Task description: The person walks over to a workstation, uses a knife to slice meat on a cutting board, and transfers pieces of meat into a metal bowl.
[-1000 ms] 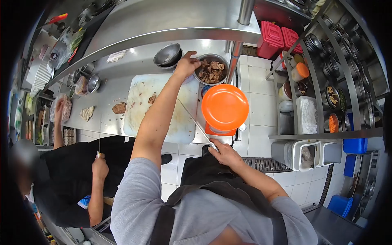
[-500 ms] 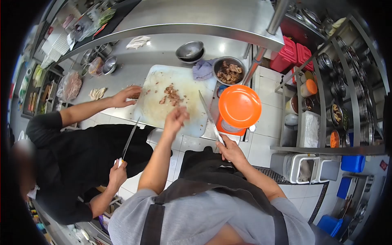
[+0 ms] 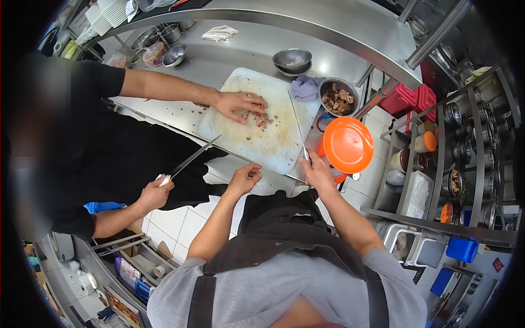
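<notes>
My right hand [image 3: 319,174] is wrapped around the handle of a long knife [image 3: 297,121], whose blade points away across the right side of the white cutting board [image 3: 265,82]. My left hand [image 3: 244,179] hovers off the board's near edge, fingers curled in, with nothing visible in them. Small pieces of chopped meat [image 3: 261,121] lie on the board. A co-worker's hand [image 3: 238,105] reaches over that meat from the left. The co-worker's other hand [image 3: 157,194] grips a second knife [image 3: 194,158], its tip close to the board's near left edge.
A metal bowl of meat [image 3: 338,98] stands beyond the board beside a purple cloth [image 3: 306,88]. Stacked metal bowls [image 3: 292,60] sit behind. An orange plate [image 3: 348,145] is right of my knife hand. A steel shelf [image 3: 328,26] overhangs the counter.
My left hand has drawn back from above the board toward my body. The co-worker has leaned in, moving a hand onto the chopped meat. My view has shifted left.
</notes>
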Demonstrator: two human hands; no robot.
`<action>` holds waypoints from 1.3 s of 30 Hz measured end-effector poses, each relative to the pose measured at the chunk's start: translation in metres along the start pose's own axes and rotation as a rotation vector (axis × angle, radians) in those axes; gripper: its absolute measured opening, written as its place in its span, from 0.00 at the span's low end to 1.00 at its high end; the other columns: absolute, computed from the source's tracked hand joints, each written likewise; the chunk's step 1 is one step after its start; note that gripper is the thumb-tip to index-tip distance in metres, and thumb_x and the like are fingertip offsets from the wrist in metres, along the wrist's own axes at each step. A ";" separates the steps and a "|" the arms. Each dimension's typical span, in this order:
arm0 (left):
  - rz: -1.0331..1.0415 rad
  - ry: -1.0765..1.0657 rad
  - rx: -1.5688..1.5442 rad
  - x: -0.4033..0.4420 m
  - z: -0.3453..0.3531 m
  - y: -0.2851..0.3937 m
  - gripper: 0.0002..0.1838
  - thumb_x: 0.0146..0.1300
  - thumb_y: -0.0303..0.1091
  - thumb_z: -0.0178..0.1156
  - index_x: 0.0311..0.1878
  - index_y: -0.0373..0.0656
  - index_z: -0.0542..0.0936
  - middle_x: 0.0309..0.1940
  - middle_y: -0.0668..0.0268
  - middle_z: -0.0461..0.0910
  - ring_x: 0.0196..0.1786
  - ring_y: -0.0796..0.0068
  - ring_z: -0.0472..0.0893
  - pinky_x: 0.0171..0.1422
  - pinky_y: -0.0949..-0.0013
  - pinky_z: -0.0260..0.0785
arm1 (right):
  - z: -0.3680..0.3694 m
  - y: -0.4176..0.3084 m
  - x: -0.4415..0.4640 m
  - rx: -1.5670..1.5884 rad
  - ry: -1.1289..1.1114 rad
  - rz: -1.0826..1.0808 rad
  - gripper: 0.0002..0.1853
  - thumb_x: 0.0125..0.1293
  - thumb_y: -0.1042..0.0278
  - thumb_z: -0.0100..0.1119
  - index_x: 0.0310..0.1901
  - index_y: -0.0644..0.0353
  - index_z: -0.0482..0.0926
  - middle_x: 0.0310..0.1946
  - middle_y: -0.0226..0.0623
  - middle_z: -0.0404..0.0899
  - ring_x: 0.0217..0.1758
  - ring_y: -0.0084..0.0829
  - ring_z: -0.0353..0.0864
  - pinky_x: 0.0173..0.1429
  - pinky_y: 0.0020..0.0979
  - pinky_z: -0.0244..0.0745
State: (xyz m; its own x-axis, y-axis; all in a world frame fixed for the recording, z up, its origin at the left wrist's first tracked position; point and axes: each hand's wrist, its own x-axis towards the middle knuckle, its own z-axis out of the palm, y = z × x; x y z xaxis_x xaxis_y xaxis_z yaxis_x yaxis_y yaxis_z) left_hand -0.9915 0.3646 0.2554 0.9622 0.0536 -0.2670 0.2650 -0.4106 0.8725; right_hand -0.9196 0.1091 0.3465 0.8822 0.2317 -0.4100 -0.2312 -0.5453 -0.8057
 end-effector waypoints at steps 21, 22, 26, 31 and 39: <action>-0.055 -0.101 0.138 -0.023 -0.015 0.012 0.19 0.63 0.34 0.65 0.57 0.40 0.79 0.41 0.61 0.84 0.44 0.71 0.83 0.52 0.68 0.75 | 0.053 0.037 0.046 -0.310 0.344 -0.412 0.22 0.67 0.69 0.56 0.61 0.66 0.71 0.48 0.60 0.76 0.51 0.59 0.78 0.54 0.49 0.75; -0.051 -0.109 0.148 -0.021 -0.015 0.013 0.19 0.63 0.34 0.65 0.57 0.40 0.79 0.41 0.61 0.84 0.44 0.71 0.83 0.52 0.68 0.75 | 0.051 0.037 0.045 -0.335 0.354 -0.537 0.20 0.66 0.71 0.56 0.58 0.66 0.73 0.48 0.59 0.75 0.51 0.58 0.78 0.53 0.49 0.76; 0.003 -0.096 0.140 -0.017 -0.013 0.020 0.19 0.62 0.32 0.66 0.56 0.40 0.80 0.37 0.62 0.84 0.39 0.73 0.82 0.48 0.69 0.76 | 0.037 0.039 0.004 -0.176 0.216 -0.583 0.14 0.66 0.72 0.57 0.51 0.66 0.78 0.43 0.51 0.79 0.47 0.54 0.80 0.51 0.46 0.77; 0.119 -0.145 0.136 0.025 -0.015 0.030 0.18 0.64 0.29 0.63 0.58 0.40 0.80 0.37 0.65 0.84 0.37 0.79 0.82 0.44 0.74 0.74 | 0.022 0.116 -0.062 -0.041 0.095 -0.239 0.12 0.67 0.67 0.57 0.47 0.62 0.82 0.43 0.52 0.83 0.48 0.52 0.81 0.52 0.44 0.77; 0.429 0.121 0.538 0.209 0.027 0.160 0.23 0.60 0.38 0.61 0.58 0.43 0.80 0.37 0.51 0.85 0.41 0.53 0.85 0.48 0.56 0.77 | -0.002 0.334 -0.147 -0.497 0.211 0.536 0.13 0.59 0.67 0.57 0.42 0.62 0.84 0.40 0.56 0.83 0.47 0.56 0.83 0.54 0.49 0.79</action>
State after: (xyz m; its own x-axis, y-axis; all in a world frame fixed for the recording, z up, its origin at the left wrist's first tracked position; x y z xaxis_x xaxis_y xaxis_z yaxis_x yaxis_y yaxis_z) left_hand -0.7494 0.2852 0.3283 0.9834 -0.1261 0.1303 -0.1779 -0.8102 0.5585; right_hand -1.1257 -0.1090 0.1382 0.7725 -0.2987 -0.5605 -0.4822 -0.8501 -0.2116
